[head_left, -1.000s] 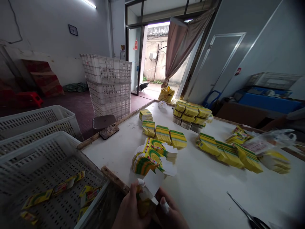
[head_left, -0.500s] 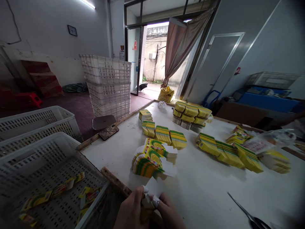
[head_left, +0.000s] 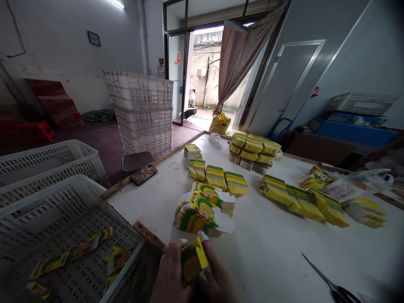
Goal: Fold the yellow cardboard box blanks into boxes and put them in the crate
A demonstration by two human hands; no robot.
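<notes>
- Box, small, yellow with green bands, its surface in shadow; held tilted at the near edge of the table, lower part hidden by the hands.
- Left hand — gripping the box from its left side, a white covering on one digit.
- Right hand — gripping the box from its right side, likewise with a white-covered tip.
- Table, white top, wooden strips along its left edge.
- Flat cartons, leaning in a fanned stack just beyond the hands, white flaps to the right.
- Three bundles, yellow and green, in a row behind that stack.
- Longer row of like bundles, to the right.
- Pile of bundles, layered, farther back.
- Scissors, at lower right, well apart from the hands.
- Phone, on the left edge.
- Crate, beside the table, loose cartons inside.
</notes>
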